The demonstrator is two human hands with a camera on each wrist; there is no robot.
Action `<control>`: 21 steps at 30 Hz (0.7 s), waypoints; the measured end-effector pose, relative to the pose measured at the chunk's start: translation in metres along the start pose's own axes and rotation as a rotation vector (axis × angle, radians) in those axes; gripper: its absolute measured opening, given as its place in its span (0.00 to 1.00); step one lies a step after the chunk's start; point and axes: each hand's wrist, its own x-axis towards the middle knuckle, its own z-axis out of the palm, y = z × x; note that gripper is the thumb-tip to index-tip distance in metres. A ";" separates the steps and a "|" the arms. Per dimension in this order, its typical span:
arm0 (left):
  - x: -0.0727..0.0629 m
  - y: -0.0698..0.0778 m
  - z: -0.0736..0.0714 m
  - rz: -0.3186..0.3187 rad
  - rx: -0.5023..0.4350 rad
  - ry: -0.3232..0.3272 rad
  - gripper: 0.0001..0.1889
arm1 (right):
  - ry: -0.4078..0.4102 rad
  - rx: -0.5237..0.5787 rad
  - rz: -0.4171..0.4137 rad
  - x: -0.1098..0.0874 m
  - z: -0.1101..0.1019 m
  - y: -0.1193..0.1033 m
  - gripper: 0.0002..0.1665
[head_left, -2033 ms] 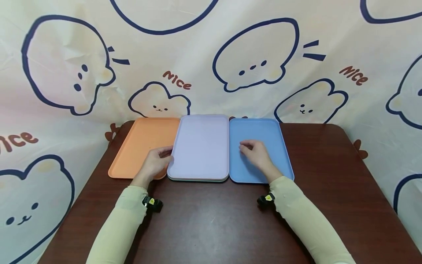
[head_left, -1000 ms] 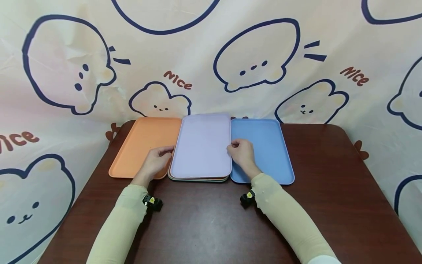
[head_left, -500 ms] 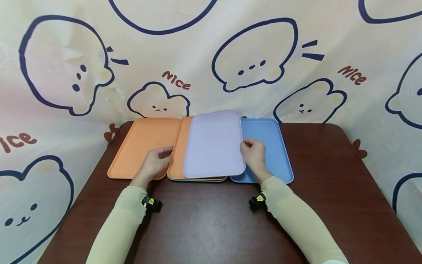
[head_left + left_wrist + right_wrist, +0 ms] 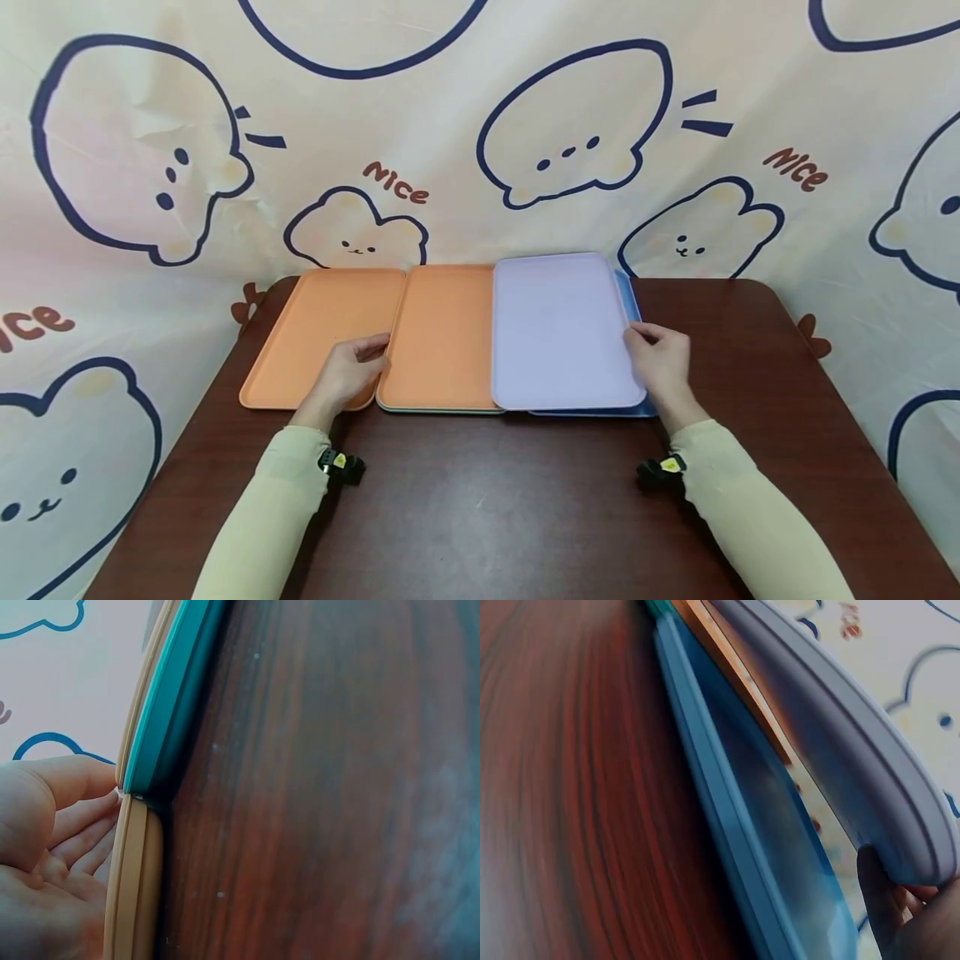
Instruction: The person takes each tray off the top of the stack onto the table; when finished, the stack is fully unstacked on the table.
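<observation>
A lavender tray (image 4: 562,333) is raised over the blue tray (image 4: 632,296), its right edge pinched by my right hand (image 4: 663,364). In the right wrist view the lavender tray (image 4: 847,742) slants above the blue tray (image 4: 727,795), with a gap between them. My left hand (image 4: 347,371) lies over the left orange tray (image 4: 315,333), thumb and fingers against the left edge of the middle stack. That stack has an orange tray (image 4: 442,337) on top. In the left wrist view a teal tray (image 4: 172,697) shows under it, with the thumb at the rim.
The trays stand side by side along the back of the dark brown wooden table (image 4: 480,500). Behind them hangs a pale curtain (image 4: 450,125) with cartoon bears. A small black camera is strapped to each wrist.
My right hand came to the lavender tray's right edge, lifted it off the middle stack and moved it right over the blue tray, uncovering an orange tray. My left hand stayed in place.
</observation>
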 end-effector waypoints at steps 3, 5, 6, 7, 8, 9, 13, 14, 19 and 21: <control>0.001 0.000 0.000 -0.008 0.005 0.001 0.28 | 0.033 -0.009 0.041 0.005 -0.023 0.008 0.22; 0.001 0.000 0.000 -0.014 0.007 0.001 0.28 | 0.053 -0.015 0.069 0.010 -0.039 0.015 0.23; 0.000 0.001 0.001 -0.015 0.011 0.001 0.28 | 0.066 -0.012 0.085 0.012 -0.047 0.019 0.23; 0.000 0.001 0.001 -0.016 0.013 0.001 0.28 | 0.074 -0.015 0.100 0.015 -0.054 0.022 0.24; 0.000 0.002 0.001 -0.017 0.016 0.002 0.28 | 0.082 -0.017 0.112 0.017 -0.062 0.026 0.24; 0.000 0.002 0.001 -0.016 0.019 0.004 0.28 | 0.086 -0.024 0.126 0.020 -0.069 0.029 0.24; 0.000 0.002 0.001 -0.021 0.023 0.009 0.28 | 0.067 -0.073 0.191 0.032 -0.099 0.043 0.28; 0.000 0.002 0.001 -0.022 0.022 0.010 0.28 | 0.057 -0.088 0.210 0.035 -0.106 0.047 0.29; 0.000 0.000 0.001 -0.009 0.025 0.009 0.28 | 0.035 -0.132 0.287 0.048 -0.138 0.064 0.34; -0.001 -0.001 0.001 -0.002 0.024 0.010 0.28 | 0.038 -0.146 0.303 0.053 -0.148 0.071 0.35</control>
